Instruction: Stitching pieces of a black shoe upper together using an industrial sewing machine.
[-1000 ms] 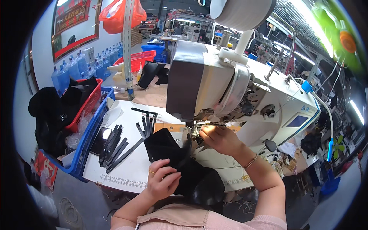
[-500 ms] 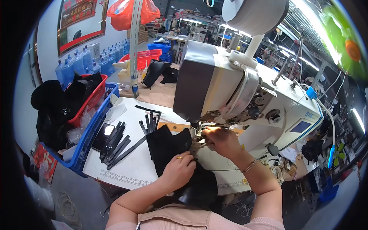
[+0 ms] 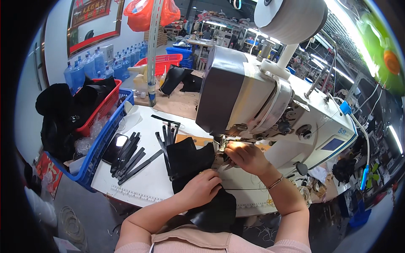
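My left hand [image 3: 201, 188] lies with curled fingers on a black leather-like piece [image 3: 190, 160], gripping it. That piece spreads over the white table left of the needle, and its lower part hangs over the front edge towards my lap. My right hand [image 3: 248, 157] is closed beside the presser foot [image 3: 220, 143] of the white sewing machine [image 3: 270, 101], under its lamp. A pale, pointed metal thing pokes out below its fingers; I cannot make out its kind. The fingertips partly hide the needle area.
Black strips [image 3: 126, 154] lie in a bunch beside a phone [image 3: 114, 147] on the table's left. A blue basket [image 3: 90, 162] and a red basket [image 3: 103, 105] with black pieces stand further left. A metal post [image 3: 153, 55] rises behind the table. A thread cone [image 3: 291, 19] tops the machine.
The whole view has shifted slightly. My left hand has slid a little to the right and nearer to me with the black piece. My right hand stays by the presser foot.
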Tool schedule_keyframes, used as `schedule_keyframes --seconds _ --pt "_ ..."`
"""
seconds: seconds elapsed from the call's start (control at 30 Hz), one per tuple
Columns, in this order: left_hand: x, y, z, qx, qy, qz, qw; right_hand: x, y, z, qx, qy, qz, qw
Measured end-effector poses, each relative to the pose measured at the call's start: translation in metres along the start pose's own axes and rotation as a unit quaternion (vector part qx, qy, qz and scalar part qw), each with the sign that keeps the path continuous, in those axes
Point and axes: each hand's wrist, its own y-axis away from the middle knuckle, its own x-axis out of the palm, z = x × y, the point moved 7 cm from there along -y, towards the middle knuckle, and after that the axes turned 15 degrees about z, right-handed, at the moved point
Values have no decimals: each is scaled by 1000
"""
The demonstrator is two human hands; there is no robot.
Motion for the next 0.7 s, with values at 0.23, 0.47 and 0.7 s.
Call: schedule_keyframes --seconds 0.23,0.47,0.7 --pt "-5 -9 1 2 8 -45 999 1 18 -10 120 -96 -153 976" --pt "17 -57 -5 2 -58 62 996 66 101 29 490 -717 -190 458" --pt "123 -91 22 -13 -74 384 920 117 176 42 568 -599 -40 563"
